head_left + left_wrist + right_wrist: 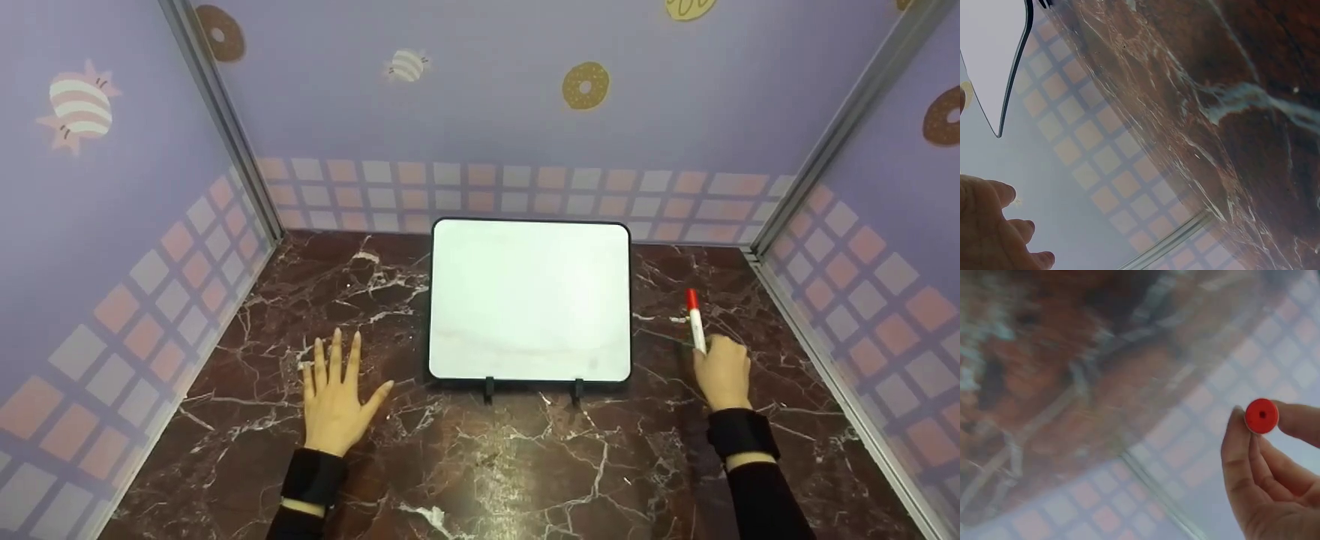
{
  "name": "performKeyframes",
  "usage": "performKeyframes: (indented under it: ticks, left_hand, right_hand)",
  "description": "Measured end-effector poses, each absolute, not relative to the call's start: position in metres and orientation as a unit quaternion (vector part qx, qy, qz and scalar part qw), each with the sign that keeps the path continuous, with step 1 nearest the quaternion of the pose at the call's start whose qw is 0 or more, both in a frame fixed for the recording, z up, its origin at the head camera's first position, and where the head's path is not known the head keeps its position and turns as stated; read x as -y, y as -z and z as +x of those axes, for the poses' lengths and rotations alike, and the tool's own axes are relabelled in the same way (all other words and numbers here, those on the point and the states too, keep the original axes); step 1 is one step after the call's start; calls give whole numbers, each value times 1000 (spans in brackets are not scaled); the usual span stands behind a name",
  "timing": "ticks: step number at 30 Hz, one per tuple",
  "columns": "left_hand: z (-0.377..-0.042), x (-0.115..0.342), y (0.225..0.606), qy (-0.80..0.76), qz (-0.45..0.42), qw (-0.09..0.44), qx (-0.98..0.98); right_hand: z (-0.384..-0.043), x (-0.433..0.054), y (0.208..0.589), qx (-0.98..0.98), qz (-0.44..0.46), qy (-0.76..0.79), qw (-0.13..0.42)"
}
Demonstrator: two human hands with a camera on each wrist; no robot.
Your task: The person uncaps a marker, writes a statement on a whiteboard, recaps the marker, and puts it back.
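A white marker with a red cap points away from me on the right side, pinched by my right hand. In the right wrist view, thumb and fingers squeeze the marker, whose round red end faces the camera. My left hand is spread over the tabletop on the left, fingers straight, thumb out, holding nothing. Part of the left hand shows in the left wrist view. Between the hands a blank whiteboard with a black frame stands propped up.
Two small black feet support the whiteboard's lower edge. The table has a dark red marbled surface. Purple walls with pink and white checks enclose it at the back, left and right.
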State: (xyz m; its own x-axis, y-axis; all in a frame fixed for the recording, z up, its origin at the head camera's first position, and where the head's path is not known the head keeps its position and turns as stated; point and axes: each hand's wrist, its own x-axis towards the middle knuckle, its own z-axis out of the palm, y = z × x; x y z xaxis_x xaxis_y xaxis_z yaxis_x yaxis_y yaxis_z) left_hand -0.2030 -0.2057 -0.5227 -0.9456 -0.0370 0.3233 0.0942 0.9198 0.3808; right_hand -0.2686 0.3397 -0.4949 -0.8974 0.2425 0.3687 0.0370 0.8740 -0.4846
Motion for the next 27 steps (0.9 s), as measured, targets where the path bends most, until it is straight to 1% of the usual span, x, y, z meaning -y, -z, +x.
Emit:
performKeyframes:
  ticks: [5, 9, 12, 18, 22, 27]
  left_hand:
    - [-204, 204, 521, 199, -17, 170, 965]
    - [-204, 201, 520, 201, -23, 173, 964]
    - [-205, 198, 520, 203, -27, 177, 963]
    - [-209, 184, 518, 188, -64, 201, 959]
    - [-213, 167, 513, 160, -128, 228, 952]
    - [-218, 139, 507, 149, -222, 271, 925]
  right_hand:
    - [-269, -308, 468, 923, -24, -263, 281]
    - [-267, -279, 457, 908, 30, -273, 316]
    - [-264, -257, 454, 905, 70, -265, 324]
    - [-256, -217, 458, 907, 159, -236, 311]
    - [-249, -193, 467, 905, 210, -206, 307]
    - [-241, -170, 479, 895, 274, -151, 319]
